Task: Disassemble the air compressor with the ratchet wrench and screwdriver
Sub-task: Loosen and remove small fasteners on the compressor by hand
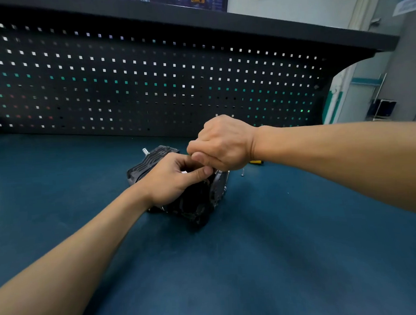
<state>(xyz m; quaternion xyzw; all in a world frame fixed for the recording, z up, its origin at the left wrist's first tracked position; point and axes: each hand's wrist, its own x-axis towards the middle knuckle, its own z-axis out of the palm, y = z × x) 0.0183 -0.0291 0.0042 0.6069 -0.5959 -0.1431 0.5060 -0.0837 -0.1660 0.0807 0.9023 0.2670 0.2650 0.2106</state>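
A black finned air compressor [195, 204] lies on its side on the blue bench mat [281, 250], a metal nozzle sticking out at its far end. My left hand [176, 178] rests on top of it, thumb and forefinger pinching something small and light. My right hand [223, 144] is a fist just above the left, gripping a tool that its fingers hide almost fully. Behind my right wrist a yellow screwdriver handle [257, 162] peeks out on the mat. A small loose screw [242, 172] lies close to the compressor's right side.
A dark pegboard wall [149, 83] closes the back of the bench under a black shelf. To the right the bench ends and a room with a metal frame shows. Wide blue mat lies in front of and beside the compressor.
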